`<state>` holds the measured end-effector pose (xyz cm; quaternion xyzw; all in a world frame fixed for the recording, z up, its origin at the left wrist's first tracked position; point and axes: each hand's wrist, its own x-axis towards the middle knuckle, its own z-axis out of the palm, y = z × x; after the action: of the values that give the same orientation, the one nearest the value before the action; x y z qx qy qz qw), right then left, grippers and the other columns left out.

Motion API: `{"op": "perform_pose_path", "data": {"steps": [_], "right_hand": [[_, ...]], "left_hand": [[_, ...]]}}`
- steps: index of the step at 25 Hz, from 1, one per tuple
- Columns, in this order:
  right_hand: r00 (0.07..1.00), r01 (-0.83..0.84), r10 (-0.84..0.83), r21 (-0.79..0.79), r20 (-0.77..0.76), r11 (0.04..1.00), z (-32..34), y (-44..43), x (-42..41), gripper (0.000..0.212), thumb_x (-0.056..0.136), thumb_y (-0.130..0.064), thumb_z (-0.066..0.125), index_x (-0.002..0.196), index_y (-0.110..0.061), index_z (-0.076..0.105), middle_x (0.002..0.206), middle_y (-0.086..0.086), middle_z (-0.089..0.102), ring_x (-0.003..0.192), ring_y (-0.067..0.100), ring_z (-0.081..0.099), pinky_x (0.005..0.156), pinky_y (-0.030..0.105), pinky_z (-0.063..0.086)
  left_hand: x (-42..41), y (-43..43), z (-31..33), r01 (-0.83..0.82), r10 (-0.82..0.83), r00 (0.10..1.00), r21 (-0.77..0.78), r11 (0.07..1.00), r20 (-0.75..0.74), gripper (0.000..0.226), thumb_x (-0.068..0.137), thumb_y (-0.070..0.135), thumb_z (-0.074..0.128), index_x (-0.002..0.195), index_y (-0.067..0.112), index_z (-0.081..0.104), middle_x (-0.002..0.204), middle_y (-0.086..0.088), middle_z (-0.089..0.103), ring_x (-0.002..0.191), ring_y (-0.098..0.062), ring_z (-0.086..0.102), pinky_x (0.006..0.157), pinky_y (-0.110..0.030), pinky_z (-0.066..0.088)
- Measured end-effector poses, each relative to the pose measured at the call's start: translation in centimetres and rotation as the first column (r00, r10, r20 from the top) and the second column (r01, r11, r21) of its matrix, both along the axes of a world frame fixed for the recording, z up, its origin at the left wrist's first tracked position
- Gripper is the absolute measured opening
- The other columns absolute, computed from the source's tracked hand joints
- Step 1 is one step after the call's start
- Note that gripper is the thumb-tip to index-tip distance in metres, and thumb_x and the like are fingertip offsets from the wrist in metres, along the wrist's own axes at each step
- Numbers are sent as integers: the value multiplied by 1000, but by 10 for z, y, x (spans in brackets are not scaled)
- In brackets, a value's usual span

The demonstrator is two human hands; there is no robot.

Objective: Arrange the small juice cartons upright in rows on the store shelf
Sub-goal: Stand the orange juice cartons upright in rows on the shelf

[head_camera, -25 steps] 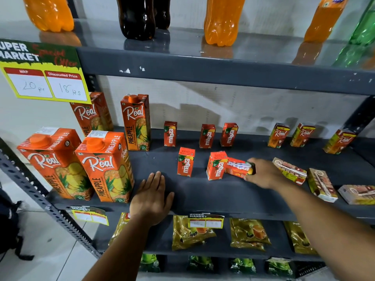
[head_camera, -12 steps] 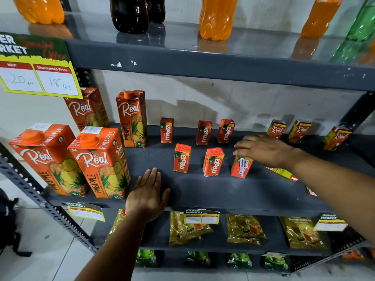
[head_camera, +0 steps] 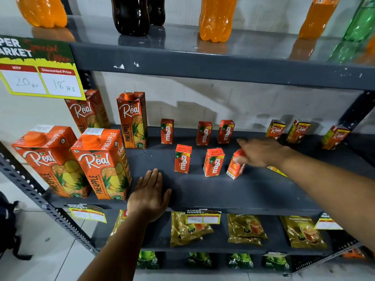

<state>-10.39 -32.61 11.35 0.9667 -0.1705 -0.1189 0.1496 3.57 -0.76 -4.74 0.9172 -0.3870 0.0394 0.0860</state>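
Note:
Three small orange Maaza cartons stand upright in a back row (head_camera: 204, 133) on the dark grey shelf (head_camera: 233, 191). In front of them two more stand upright (head_camera: 182, 158) (head_camera: 213, 162). A third front carton (head_camera: 235, 169) leans to the right, and my right hand (head_camera: 261, 152) grips its top. My left hand (head_camera: 150, 194) lies flat and open on the shelf's front, left of the cartons. Three small Real cartons (head_camera: 298, 131) stand at the back right. Another small carton (head_camera: 277, 170) lies flat under my right forearm, mostly hidden.
Large Real pineapple cartons (head_camera: 101, 163) stand at the shelf's left end. Soda bottles (head_camera: 216, 17) line the shelf above. Tea packets (head_camera: 245, 230) lie on the shelf below. A price sign (head_camera: 40, 78) hangs at upper left. The shelf frame (head_camera: 40, 199) slants down the left side.
My right hand picked up a carton that lay on its side, turned it on end to the right of the front pair, and still grips its tilted top. My left hand stayed flat.

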Motion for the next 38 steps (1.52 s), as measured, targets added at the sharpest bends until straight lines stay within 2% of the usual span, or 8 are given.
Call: {"op": "perform_pose_path", "data": {"steps": [6,11,15,22,28,31,34,38], "right_hand": [[944,230,-275,234,184,945,-10,7,4,101,73,-87,17,138,-13,39,132,12,59,119,32,55,88,45,46],[707,-25,-624,893,334,450,-34,-13,-30,81,83,-45,66,148,-20,25,135,8,54,118,21,52,92,34,40],[666,0,-711,953,226,302,-70,-8,-37,91,72,7,73,147,-19,27,139,11,49,121,26,49,92,41,46],[664,-27,-728,978,172,207,-89,-2,-29,89,72,12,70,145,-20,31,127,6,55,113,18,55,87,30,48],[702,-5,-705,990,106,144,-94,-26,-35,86,75,18,61,145,-20,30,128,1,56,123,18,51,92,31,47],[743,77,-657,959,127,274,-94,-25,-26,76,77,15,57,142,-19,36,120,-1,59,114,15,56,83,28,50],[804,192,-500,654,323,732,-81,-41,-26,65,78,-4,64,137,-24,45,127,5,61,109,24,60,87,37,52],[881,442,-464,190,92,877,-50,-89,-58,71,64,-49,69,130,-31,51,133,2,59,121,31,52,97,44,39]], "left_hand": [[1,1,0,13,-13,999,-20,1000,-47,81,91,62,12,152,9,14,163,-8,12,150,-23,7,119,-36,5],[17,-13,18,-96,15,916,-184,978,-401,99,77,64,62,150,16,16,156,-7,28,144,-28,24,117,-40,22],[30,-39,37,-227,-110,721,-383,895,-684,122,60,48,87,152,18,13,156,-4,31,140,-26,32,111,-40,31],[43,-79,43,-222,-186,653,-420,880,-734,94,51,24,95,130,24,44,106,13,58,104,-14,59,69,-18,44],[50,-81,41,-211,-218,676,-468,858,-704,102,47,22,96,134,23,43,106,17,57,101,-8,59,71,-14,44],[52,-74,38,-209,-202,697,-464,861,-688,110,47,22,96,140,24,37,110,18,55,111,-14,57,74,-13,43],[41,-60,38,-243,-35,795,-371,896,-605,117,50,39,94,144,15,29,134,-3,50,127,-26,46,99,-35,44],[9,-39,20,-300,302,940,35,953,-161,114,74,83,31,145,-6,23,155,-27,25,144,-40,19,116,-46,20]]}}
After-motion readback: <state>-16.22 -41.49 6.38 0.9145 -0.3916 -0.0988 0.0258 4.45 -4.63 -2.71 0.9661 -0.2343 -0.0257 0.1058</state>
